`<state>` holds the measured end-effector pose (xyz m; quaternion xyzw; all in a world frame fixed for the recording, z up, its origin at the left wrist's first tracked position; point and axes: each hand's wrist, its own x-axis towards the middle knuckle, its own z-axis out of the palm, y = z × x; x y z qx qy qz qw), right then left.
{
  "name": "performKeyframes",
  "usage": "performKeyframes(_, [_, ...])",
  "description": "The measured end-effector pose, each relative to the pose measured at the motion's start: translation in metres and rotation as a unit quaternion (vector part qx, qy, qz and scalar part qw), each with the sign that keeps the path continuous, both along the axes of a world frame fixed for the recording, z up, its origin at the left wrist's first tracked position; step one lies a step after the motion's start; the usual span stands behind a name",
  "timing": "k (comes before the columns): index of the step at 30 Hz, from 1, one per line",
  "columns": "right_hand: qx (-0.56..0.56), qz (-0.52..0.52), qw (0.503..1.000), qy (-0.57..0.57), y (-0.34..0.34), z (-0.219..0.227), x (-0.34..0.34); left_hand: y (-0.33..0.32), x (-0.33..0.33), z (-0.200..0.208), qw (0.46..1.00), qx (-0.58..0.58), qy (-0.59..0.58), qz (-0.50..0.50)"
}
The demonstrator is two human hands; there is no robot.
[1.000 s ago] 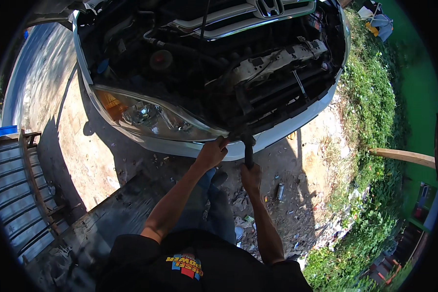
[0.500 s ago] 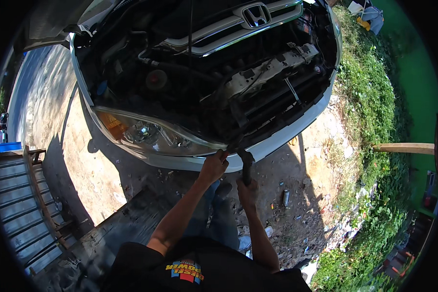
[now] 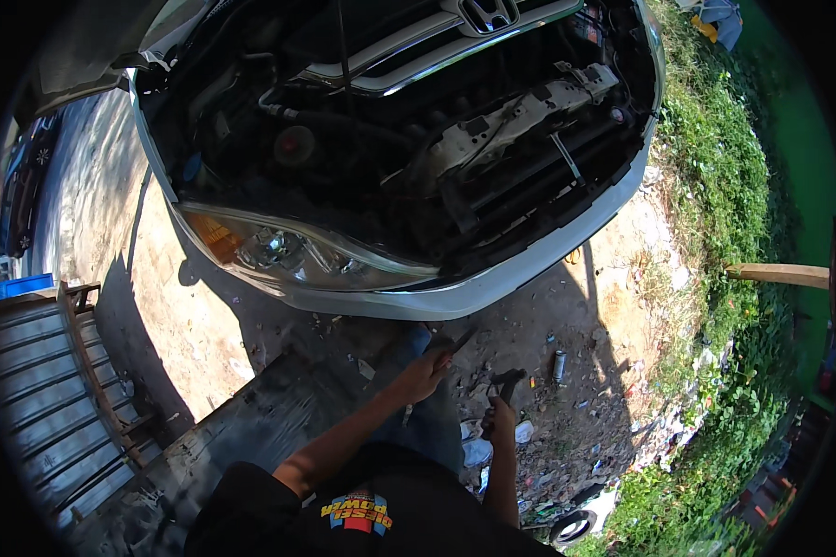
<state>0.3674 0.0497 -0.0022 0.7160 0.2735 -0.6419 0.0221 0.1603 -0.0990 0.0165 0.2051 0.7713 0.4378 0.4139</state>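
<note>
Below the front bumper (image 3: 437, 306) of a white car with its bonnet raised, my left hand (image 3: 425, 374) is closed round a slim dark tool (image 3: 462, 341). Its narrow end points up and to the right; whether it is a chisel or a screwdriver I cannot make out. My right hand (image 3: 502, 422), lower and further right, grips a hammer (image 3: 508, 378) by the handle, head upward. Both tools are apart from the car. The clear headlight (image 3: 297, 255) lies ahead of my left hand, and the open engine bay (image 3: 362, 158) is beyond it.
A metal bar (image 3: 565, 158) lies across the front of the bay. Litter and a spray can (image 3: 559, 365) are on the dirt at right, beside green plants (image 3: 715, 186). A ribbed metal bench (image 3: 51, 399) stands at left. A tyre (image 3: 574, 527) lies at lower right.
Both hands have drawn back from the bumper's edge toward me, the left with the slim tool. The right has lowered the hammer and moved it slightly right.
</note>
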Motion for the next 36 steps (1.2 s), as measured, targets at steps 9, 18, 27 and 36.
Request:
performKeyframes(9, [-0.060,0.073,0.993,-0.063,0.000,-0.067,0.082,-0.021,0.049,-0.062,0.985,-0.142,-0.014,-0.096])
performKeyframes(18, [0.030,0.285,0.952,-0.106,0.018,-0.237,0.131,-0.012,0.048,-0.121,0.955,-0.265,0.026,-0.131])
performKeyframes(27, [0.112,0.504,0.827,-0.221,0.130,-0.361,0.119,0.044,0.093,-0.273,0.947,-0.300,-0.004,-0.116])
performKeyframes(36, [-0.175,0.082,0.971,0.141,0.092,-0.296,0.019,0.124,0.197,-0.348,0.994,-0.047,-0.080,-0.057])
